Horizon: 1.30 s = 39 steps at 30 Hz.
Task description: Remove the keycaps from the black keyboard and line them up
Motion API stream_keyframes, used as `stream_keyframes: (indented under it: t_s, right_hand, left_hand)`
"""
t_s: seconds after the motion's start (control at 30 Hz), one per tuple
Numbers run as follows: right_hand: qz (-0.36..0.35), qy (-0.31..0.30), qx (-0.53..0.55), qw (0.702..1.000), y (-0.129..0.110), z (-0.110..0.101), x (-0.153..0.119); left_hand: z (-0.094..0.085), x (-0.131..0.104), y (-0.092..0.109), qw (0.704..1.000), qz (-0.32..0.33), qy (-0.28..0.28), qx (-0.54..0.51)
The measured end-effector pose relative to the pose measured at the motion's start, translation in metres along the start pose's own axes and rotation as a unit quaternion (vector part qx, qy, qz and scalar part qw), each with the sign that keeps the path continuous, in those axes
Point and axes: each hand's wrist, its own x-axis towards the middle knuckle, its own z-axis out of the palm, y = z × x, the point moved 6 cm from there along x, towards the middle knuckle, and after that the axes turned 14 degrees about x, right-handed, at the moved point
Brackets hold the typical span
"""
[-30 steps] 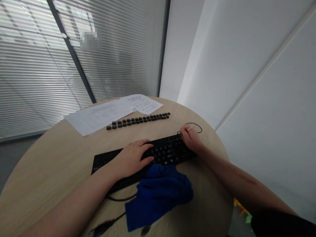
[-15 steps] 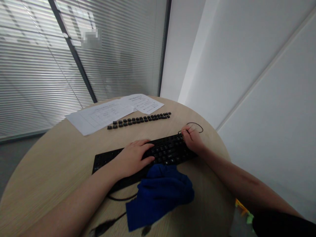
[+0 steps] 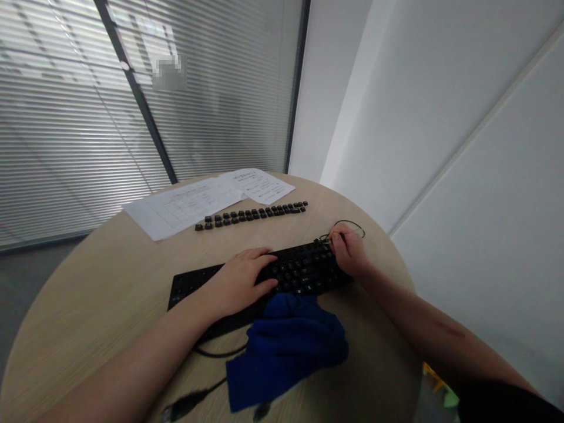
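Observation:
A black keyboard lies on the round wooden table. My left hand rests across its middle, fingers apart and holding nothing. At the keyboard's far right corner, my right hand is closed on a thin black wire tool, whose loop sticks out beyond the fist. A small dark piece shows at the tool's end, just left of the fingers. Below the keyboard, a crumpled blue cloth covers part of the cable.
Loose black keycaps stand in two rows beyond the keyboard. Printed papers lie at the table's far left. A USB plug is at the near edge. Past the table are a blind-covered glass partition and a white wall.
My right hand has moved slightly right relative to the keyboard, and a small dark piece now shows beside its fingers. My left hand stays in place. The view has shifted slightly.

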Motion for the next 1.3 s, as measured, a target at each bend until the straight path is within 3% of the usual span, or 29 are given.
stream_keyframes:
  t_s: [0.07, 0.17, 0.3, 0.43, 0.63, 0.9, 1.17, 1.3]
  right_hand:
    - [-0.107, 0.006, -0.024, 0.994, -0.026, 0.001, -0.007]
    - [-0.220, -0.048, -0.031, 0.974, -0.057, 0.014, -0.020]
    - [-0.288, -0.125, -0.015, 0.949, -0.074, 0.032, -0.033]
    - [-0.317, -0.149, -0.015, 0.936, -0.075, 0.043, -0.039]
    - [-0.326, -0.194, -0.018, 0.925, -0.078, 0.051, -0.043]
    - [-0.354, -0.167, -0.028, 0.920, -0.087, 0.057, -0.044]
    - [-0.279, -0.130, -0.064, 0.949, -0.085, 0.064, -0.041]
    - [-0.192, -0.078, -0.072, 0.976, -0.073, 0.051, -0.030]
  left_hand:
    - [-0.009, 0.000, 0.007, 0.999, -0.011, 0.031, -0.022]
    - [-0.022, -0.002, 0.016, 0.993, -0.049, 0.077, -0.079]
    - [-0.032, -0.005, 0.020, 0.978, -0.102, 0.123, -0.138]
    - [-0.031, -0.006, 0.020, 0.970, -0.115, 0.134, -0.169]
    - [-0.025, -0.005, 0.021, 0.959, -0.125, 0.144, -0.212]
    - [-0.020, -0.004, 0.020, 0.956, -0.157, 0.127, -0.214]
    - [-0.015, -0.001, 0.012, 0.945, -0.184, 0.121, -0.241]
    - [-0.021, -0.004, 0.004, 0.934, -0.208, 0.136, -0.256]
